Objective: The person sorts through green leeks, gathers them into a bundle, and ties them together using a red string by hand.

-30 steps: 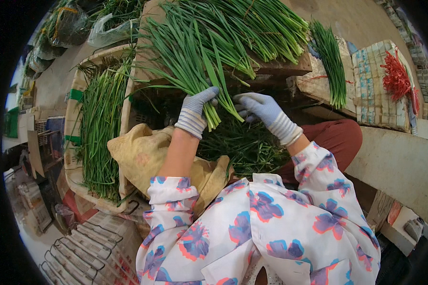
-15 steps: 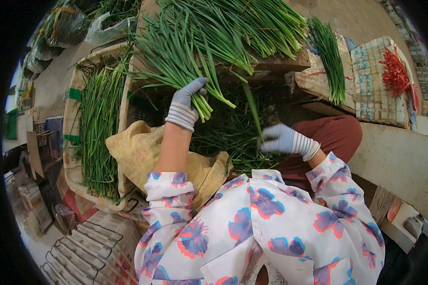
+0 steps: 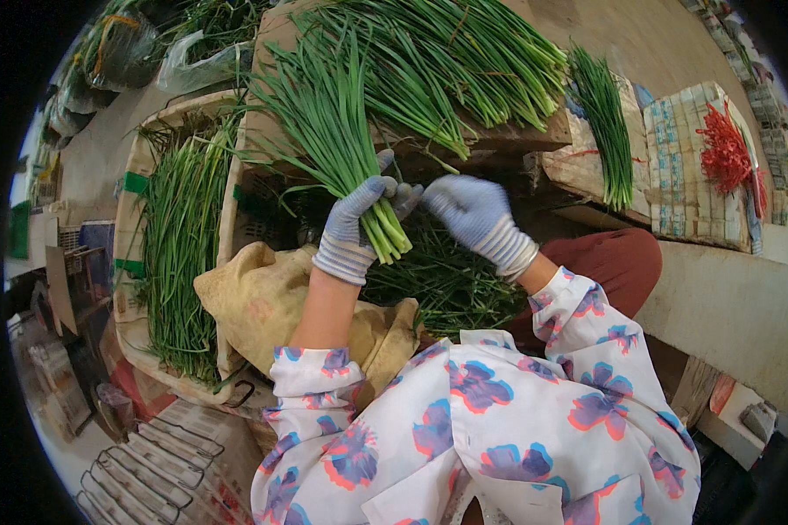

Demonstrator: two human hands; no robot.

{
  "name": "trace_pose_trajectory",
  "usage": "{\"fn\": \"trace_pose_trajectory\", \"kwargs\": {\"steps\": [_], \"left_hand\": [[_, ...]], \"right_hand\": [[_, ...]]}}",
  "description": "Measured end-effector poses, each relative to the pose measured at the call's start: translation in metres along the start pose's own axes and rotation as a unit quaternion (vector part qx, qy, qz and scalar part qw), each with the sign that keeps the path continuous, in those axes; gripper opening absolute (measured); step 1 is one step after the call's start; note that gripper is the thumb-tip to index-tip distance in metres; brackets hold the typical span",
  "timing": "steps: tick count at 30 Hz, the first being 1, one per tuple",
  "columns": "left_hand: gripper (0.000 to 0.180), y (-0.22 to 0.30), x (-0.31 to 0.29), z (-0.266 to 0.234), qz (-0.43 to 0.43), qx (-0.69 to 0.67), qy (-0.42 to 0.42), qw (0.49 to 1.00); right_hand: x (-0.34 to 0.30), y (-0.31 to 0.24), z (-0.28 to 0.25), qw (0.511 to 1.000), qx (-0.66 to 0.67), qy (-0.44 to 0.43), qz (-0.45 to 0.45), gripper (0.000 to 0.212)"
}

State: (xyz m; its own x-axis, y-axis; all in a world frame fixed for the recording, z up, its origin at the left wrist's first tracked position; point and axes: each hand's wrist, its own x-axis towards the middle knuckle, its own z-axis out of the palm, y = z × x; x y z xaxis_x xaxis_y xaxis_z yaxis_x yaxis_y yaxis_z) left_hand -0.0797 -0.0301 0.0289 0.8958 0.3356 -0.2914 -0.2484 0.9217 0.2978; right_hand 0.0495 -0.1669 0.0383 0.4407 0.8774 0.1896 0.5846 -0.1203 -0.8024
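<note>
Has just raised the right hand (image 3: 477, 213), with fingers too blurred to tell whether grasping anything, back to 2 o'clock, near the green-stalk bunch (image 3: 341, 136) at 11 o'clock, grasped in the fingers of the left hand (image 3: 352, 223) and now less splayed, so apparently neater.

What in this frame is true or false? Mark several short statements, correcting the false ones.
1. The left hand grips a bunch of green stalks. True.
2. Only one hand shows. False: the right hand shows too, blurred.
3. The cream basket is left of the yellowish cloth. True.
4. Both hands are bare. False: both wear pale blue gloves.
5. Red strands lie on a pale, blocky bundle. True.
</note>
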Motion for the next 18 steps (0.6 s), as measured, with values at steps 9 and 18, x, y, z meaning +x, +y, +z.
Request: {"fn": "trace_pose_trajectory", "kwargs": {"steps": [9, 18], "left_hand": [[0.035, 0.012, -0.004, 0.016, 0.103, 0.003, -0.057, 0.993], [0.023, 0.006, 0.007, -0.006, 0.076, -0.054, 0.045, 0.995]], "right_hand": [[0.068, 0.046, -0.036, 0.94, -0.328, 0.077, -0.055, 0.026], [0.067, 0.03, -0.076, 0.92, 0.181, 0.344, 0.042, 0.015]]}}
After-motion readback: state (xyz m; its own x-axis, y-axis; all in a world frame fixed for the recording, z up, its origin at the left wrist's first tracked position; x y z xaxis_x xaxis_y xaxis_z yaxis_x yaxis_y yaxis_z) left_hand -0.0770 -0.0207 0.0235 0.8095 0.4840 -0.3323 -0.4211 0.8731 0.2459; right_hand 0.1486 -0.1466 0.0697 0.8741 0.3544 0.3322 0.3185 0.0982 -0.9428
